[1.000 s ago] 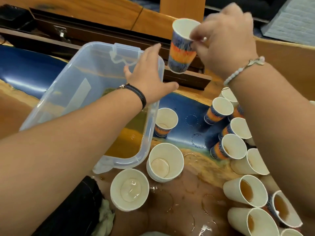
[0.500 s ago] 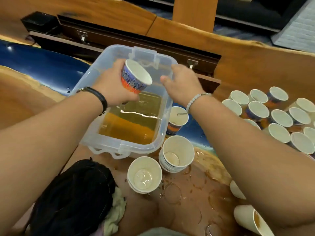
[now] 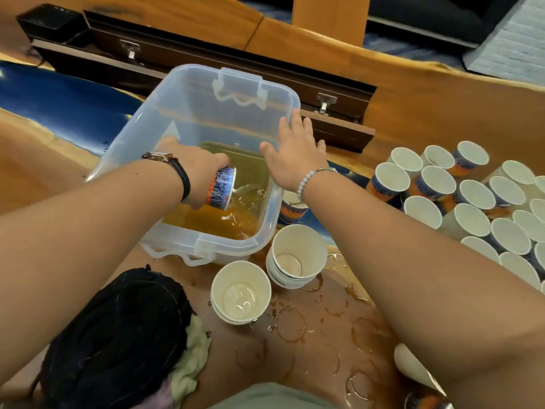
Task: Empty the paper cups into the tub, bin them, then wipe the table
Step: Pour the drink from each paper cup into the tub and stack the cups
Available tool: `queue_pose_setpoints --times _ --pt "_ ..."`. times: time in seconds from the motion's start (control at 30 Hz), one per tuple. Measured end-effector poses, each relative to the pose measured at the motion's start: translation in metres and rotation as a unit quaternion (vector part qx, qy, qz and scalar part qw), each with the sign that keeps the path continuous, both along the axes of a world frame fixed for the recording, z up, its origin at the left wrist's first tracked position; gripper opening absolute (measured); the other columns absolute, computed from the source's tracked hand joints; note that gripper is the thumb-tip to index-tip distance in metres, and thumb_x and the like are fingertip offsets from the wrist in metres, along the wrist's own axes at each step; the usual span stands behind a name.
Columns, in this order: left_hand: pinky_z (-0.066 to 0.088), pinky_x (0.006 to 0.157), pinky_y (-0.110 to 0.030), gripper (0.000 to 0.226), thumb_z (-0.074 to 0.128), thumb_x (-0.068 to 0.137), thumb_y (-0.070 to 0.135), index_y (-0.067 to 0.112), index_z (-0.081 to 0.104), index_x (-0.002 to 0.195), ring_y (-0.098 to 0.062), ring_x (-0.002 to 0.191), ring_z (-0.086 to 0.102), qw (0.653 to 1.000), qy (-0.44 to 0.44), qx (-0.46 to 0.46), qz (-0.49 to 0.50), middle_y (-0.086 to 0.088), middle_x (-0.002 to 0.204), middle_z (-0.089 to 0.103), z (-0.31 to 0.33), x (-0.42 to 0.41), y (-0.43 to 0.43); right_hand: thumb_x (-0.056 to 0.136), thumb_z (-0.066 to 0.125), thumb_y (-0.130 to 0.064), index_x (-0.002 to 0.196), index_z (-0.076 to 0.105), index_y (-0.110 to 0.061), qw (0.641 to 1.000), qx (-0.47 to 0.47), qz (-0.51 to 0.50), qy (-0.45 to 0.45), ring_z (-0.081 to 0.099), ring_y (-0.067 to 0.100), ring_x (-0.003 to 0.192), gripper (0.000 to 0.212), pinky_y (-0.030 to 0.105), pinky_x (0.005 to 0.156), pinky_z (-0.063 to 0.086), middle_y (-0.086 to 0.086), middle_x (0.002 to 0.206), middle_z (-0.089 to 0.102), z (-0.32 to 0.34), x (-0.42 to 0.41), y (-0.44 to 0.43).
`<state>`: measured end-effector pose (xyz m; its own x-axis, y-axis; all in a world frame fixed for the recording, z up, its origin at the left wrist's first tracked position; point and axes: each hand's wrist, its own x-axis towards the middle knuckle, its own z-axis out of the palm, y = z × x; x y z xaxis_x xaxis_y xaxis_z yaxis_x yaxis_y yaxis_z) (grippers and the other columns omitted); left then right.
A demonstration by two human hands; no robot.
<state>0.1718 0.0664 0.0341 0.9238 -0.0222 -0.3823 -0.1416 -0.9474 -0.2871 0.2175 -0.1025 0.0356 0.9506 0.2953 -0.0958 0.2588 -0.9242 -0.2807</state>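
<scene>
Left hand (image 3: pixel 197 175) now tips gripped cup (image 3: pixel 221 188) into tub (image 3: pixel 233 247); right hand (image 3: pixel 295 157) fingers now spread.

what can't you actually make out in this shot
Head view only:
- Patterned cup in the left hand: mouth turned away, so what is left inside is hidden.
- Half-hidden cup beside the tub: mostly covered by the right forearm.
- Cup cluster: cut off by the right edge, count unknown.
- Pale cloth: largely under the black bag.

The ring-stained table (image 3: pixel 324 349) bears the tub (image 3: pixel 126 143), two cup stacks (image 3: pixel 298 255), clustered cups (image 3: pixel 472 196) and a black bundle (image 3: pixel 118 335).
</scene>
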Motion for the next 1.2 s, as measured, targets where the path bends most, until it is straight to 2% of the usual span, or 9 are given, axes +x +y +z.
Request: queue_pose_setpoints --times 0.23,0.33,0.43,0.6,0.73,0.83,0.93,1.07,1.2 --pt "0.033 0.094 -0.041 0.074 0.074 0.072 0.033 0.037 0.032 0.133 -0.017 0.098 0.06 0.995 0.046 0.083 -0.02 0.012 0.104 0.061 0.003 0.004 -0.011 0.1 0.029 -0.046 0.152 0.011 -0.016 1.0 0.002 0.001 -0.005 -0.006 0.024 0.147 0.063 0.055 0.115 0.004 0.003 0.16 -0.01 -0.001 0.001 0.0" --pt "0.036 0.09 -0.04 0.073 0.077 0.07 0.035 0.033 0.035 0.129 -0.019 0.092 0.056 0.998 0.029 0.055 0.004 0.009 0.1 0.057 0.012 0.004 -0.016 0.099 0.028 -0.049 0.152 0.013 -0.019 1.0 -0.001 0.006 0.001 -0.006 0.026 0.147 0.063 0.057 0.115 0.004 0.003 0.16 -0.007 0.001 0.001 -0.001" --pt "0.043 0.078 -0.037 0.072 0.077 0.071 0.044 0.027 0.037 0.128 -0.022 0.083 0.049 0.987 -0.087 -0.116 0.073 0.003 0.095 0.053 0.029 0.001 -0.024 0.095 0.035 -0.055 0.151 0.02 -0.023 0.997 0.079 0.01 0.002 0.001 0.028 0.146 0.066 0.056 0.115 0.01 0.002 0.16 0.007 0.014 -0.002 -0.005" --pt "0.048 0.09 -0.046 0.078 0.078 0.068 0.047 0.028 0.037 0.132 -0.024 0.102 0.058 0.849 -0.281 -0.436 0.096 0.006 0.107 0.054 0.062 0.002 -0.05 0.085 0.065 -0.039 0.14 0.042 -0.023 0.934 0.356 0.007 -0.003 0.043 0.004 0.119 0.061 0.025 0.098 0.043 -0.006 0.133 0.048 0.07 -0.014 -0.026" --pt "0.047 0.09 -0.038 0.082 0.077 0.067 0.048 0.027 0.037 0.136 -0.013 0.099 0.056 0.792 -0.317 -0.519 0.048 0.013 0.107 0.054 0.076 -0.002 -0.089 0.068 0.075 -0.036 0.102 0.055 -0.031 0.918 0.395 0.007 -0.047 0.059 0.014 0.099 0.04 0.038 0.08 0.055 -0.004 0.108 0.06 0.09 -0.026 -0.053" --pt "0.04 0.099 -0.043 0.088 0.073 0.061 0.052 0.031 0.035 0.137 -0.017 0.106 0.057 0.818 -0.275 -0.505 -0.003 0.018 0.106 0.053 0.069 -0.003 -0.107 0.064 0.074 -0.035 0.091 0.051 -0.031 0.935 0.342 -0.034 -0.09 0.055 0.013 0.093 0.035 0.029 0.079 0.05 0.0 0.107 0.059 0.084 -0.034 -0.073" --pt "0.011 0.113 -0.06 0.091 0.069 0.069 0.046 0.034 0.022 0.147 -0.012 0.135 0.035 0.882 -0.194 -0.424 -0.067 0.014 0.142 0.039 0.053 -0.001 -0.109 0.065 0.076 -0.029 0.099 0.043 -0.029 0.952 0.284 -0.072 -0.094 0.046 0.012 0.092 0.048 0.015 0.067 0.038 -0.001 0.111 0.051 0.066 -0.042 -0.098" --pt "-0.005 0.113 -0.059 0.081 0.054 0.086 0.029 0.027 0.008 0.152 -0.018 0.148 0.002 0.926 -0.171 -0.335 -0.016 0.004 0.16 0.007 0.031 -0.004 -0.112 0.067 0.08 -0.027 0.113 0.037 -0.028 0.974 0.2 -0.097 -0.046 0.044 0.015 0.098 0.064 0.026 0.076 0.04 -0.003 0.114 0.041 0.026 -0.054 -0.124" --pt "-0.006 0.113 -0.058 0.074 0.044 0.094 0.037 0.027 0.0 0.153 -0.023 0.148 -0.006 0.957 -0.144 -0.253 0.001 0.0 0.161 -0.003 0.011 -0.007 -0.116 0.068 0.08 -0.034 0.119 0.033 -0.029 0.991 0.099 -0.083 0.044 0.048 0.018 0.1 0.07 0.03 0.079 0.044 -0.002 0.124 0.04 -0.017 -0.068 -0.125"
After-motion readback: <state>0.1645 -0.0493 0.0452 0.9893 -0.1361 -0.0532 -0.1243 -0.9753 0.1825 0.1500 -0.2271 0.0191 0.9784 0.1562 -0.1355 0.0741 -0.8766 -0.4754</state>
